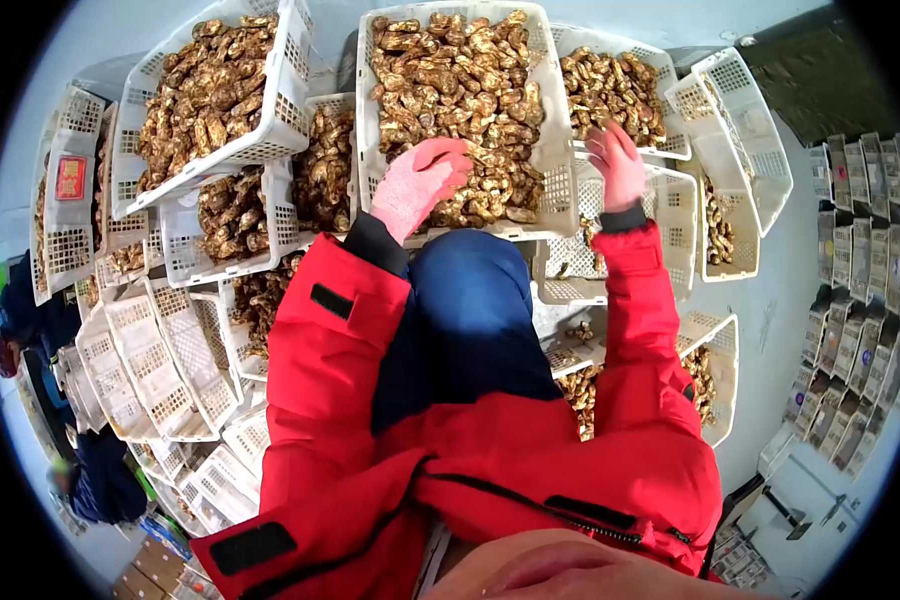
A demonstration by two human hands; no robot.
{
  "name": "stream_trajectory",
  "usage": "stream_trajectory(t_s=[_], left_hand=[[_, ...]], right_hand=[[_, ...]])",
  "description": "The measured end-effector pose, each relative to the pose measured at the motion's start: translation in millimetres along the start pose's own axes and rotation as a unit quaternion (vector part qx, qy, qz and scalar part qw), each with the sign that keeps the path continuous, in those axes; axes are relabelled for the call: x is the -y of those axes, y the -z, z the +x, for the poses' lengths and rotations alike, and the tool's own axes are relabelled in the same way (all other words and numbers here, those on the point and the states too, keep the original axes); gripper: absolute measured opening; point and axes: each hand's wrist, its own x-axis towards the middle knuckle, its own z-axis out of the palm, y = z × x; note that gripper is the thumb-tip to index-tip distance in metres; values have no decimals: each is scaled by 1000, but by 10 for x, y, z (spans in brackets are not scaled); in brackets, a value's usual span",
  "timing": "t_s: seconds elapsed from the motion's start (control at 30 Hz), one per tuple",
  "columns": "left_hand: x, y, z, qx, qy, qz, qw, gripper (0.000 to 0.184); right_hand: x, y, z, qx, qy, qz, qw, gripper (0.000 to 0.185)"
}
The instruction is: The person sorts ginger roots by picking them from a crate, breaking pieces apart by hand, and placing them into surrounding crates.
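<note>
A large white plastic crate [563, 195] heaped with brown-and-pale mushrooms [460, 85] stands right before my knees. My left hand [420, 185], in a pale pink glove, hovers over or touches the mushrooms at the crate's near left; its fingers are loosely bent and apart, and nothing shows in them. To the right of the crate is my right hand [618, 165], also gloved, with bent, slightly separated fingers toward the crate's rim. I see no mushroom in it. Below it sits a lower white crate [675, 225] with a few mushrooms inside.
Another full crate [285, 110] sits raised at the left, with more mushroom crates under it. Nested crates [155, 360] lean at lower left. A tilted crate [745, 130] rests on another at right. People in dark clothing [105, 480] are at far left. Rows of containers [850, 250] line the right.
</note>
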Motion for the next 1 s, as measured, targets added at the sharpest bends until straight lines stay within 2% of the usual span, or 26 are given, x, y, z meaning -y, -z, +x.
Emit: stream_trajectory(t_s=[0.03,0.1,0.17,0.23,0.3,0.33,0.37,0.43,0.47,0.5,0.57,0.63,0.67,0.7,0.73,0.77,0.83,0.87,0.9,0.93,1.0], left_hand=[[-5,11,3,10,-8,-15,1000,35],[-79,1,1,-9,-7,-21,1000,33],[-142,13,17,-43,-16,-66,997,33],[-211,11,28,-85,-22,-94,992,33],[-266,-12,20,-104,-34,-112,988,33],[-261,-25,17,-102,-34,-114,988,34],[-256,-34,22,-100,-37,-116,988,34],[-232,-36,23,-91,-27,-110,989,35],[-257,-43,25,-92,-12,-104,990,34],[-251,-35,32,-94,-12,-103,990,34],[-241,-33,42,-97,-16,-105,990,34],[-234,-3,19,-97,-33,-108,989,33],[-191,30,33,-97,-41,-112,988,32],[-176,40,50,-96,-49,-117,987,32],[-203,20,49,-112,-48,-115,986,31],[-186,23,60,-113,-48,-103,987,32],[-130,32,79,-113,-54,-123,984,34],[-82,50,104,-108,-62,-123,985,35],[-31,61,122,-105,-67,-123,985,37],[-1,29,137,-129,-67,-146,979,31],[32,29,168,-144,-33,-195,970,34]], right_hand=[[-110,-284,306,61,2,18,998,37],[-461,-831,1024,86,-8,-49,995,36],[-868,-1168,1773,104,56,-173,978,41],[-833,-1642,1858,80,189,-340,918,47],[-767,-2015,1701,64,291,-479,826,54],[-777,-2160,1759,74,280,-533,795,50],[-566,-2273,1535,10,300,-549,780,44],[-883,-2407,1909,-37,330,-630,702,67],[-923,-2455,1987,-25,300,-661,688,57],[-790,-2454,1968,99,187,-630,748,52],[-1138,-2415,2261,31,251,-719,647,52],[-692,-2337,1744,28,291,-511,809,38],[-688,-2291,1606,-4,300,-393,869,37],[-584,-2239,1396,11,258,-297,919,39],[-642,-2176,1308,77,210,-138,965,41],[-713,-2089,1187,138,152,26,978,45],[-344,-2010,554,170,33,122,977,44],[-297,-1958,365,208,18,189,960,44],[-342,-1857,228,234,31,217,947,45],[-208,-1845,-11,233,51,188,953,45],[33,-1818,-456,222,91,113,964,44]])
